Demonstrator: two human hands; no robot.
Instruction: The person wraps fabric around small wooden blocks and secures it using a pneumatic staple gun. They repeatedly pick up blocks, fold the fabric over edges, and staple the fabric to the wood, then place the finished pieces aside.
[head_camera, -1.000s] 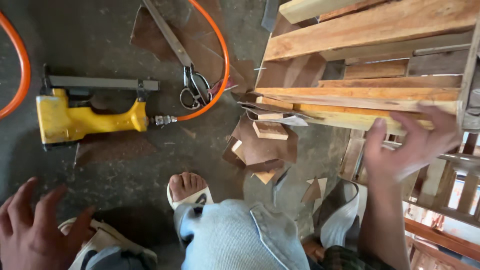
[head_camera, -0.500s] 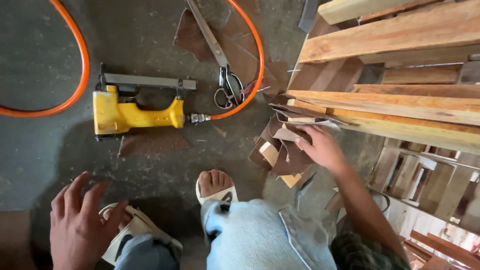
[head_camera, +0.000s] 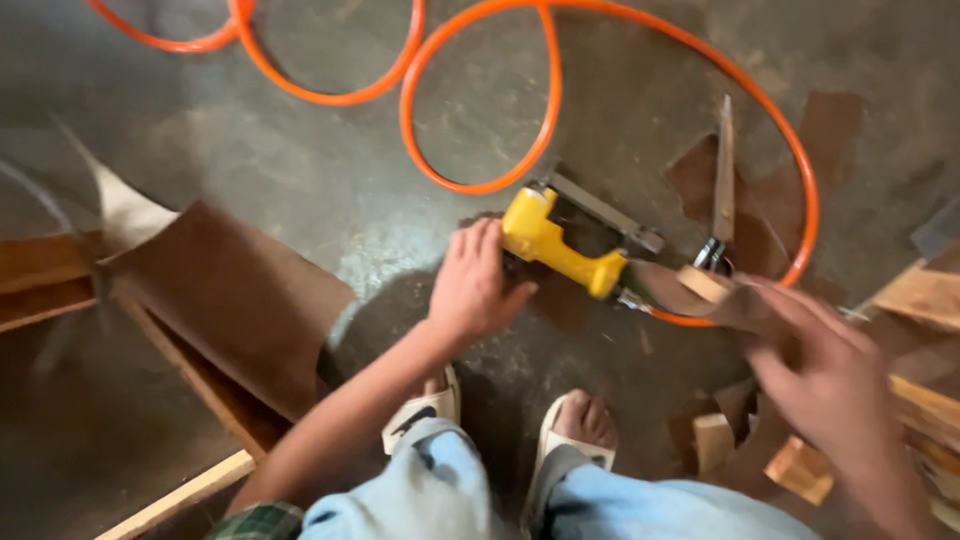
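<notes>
Left hand (head_camera: 473, 283) now reaching yellow nailer (head_camera: 560, 248)

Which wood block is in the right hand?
The small pale block pinched at the right hand's fingertips, with a brown scrap, near the scissors; the other blocks lie on the floor.

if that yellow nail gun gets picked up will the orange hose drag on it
Probably: the orange hose joins the yellow nail gun at its handle end and lies in loose springy coils, so it should tug. The gun looks top-heavy beside the left hand.
</notes>
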